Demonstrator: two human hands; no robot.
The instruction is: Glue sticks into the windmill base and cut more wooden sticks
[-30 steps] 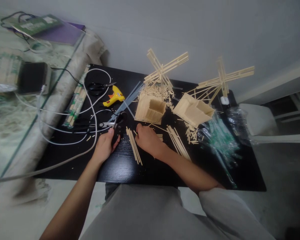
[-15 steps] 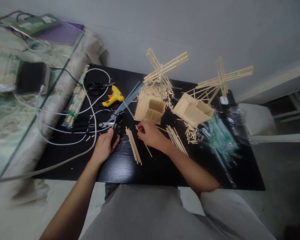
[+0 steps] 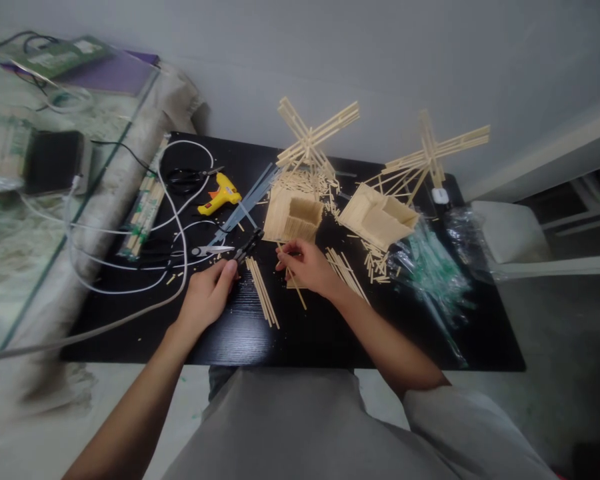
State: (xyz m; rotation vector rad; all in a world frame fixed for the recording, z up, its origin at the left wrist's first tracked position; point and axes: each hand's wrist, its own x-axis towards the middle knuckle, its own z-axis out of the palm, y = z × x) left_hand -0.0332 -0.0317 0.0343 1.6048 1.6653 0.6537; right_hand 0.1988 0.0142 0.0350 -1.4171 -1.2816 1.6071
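My left hand (image 3: 207,297) is closed around a black pliers-like tool (image 3: 249,245), which points up and to the right; its jaws are too blurred to make out. A thin wooden stick (image 3: 295,283) slants down from the pinched fingers of my right hand (image 3: 307,267). Between the hands lies a row of several loose sticks (image 3: 264,293). Just beyond my right hand stands a wooden stick model (image 3: 293,213) with crossed blades, like a windmill. Under my right wrist more sticks (image 3: 347,273) lie on the black table (image 3: 220,340).
A second stick windmill (image 3: 377,217) stands to the right, near cut pieces (image 3: 377,263) and clear-green plastic wrapping (image 3: 437,273). On the left are a yellow glue gun (image 3: 221,195), grey-blue glue sticks (image 3: 245,203), scissors (image 3: 213,251), bundled sticks (image 3: 147,207) and a looping white cable (image 3: 183,220).
My left hand has turned the black tool, so it now points toward the right hand. The stick in my right hand has shifted slightly and hangs more steeply.
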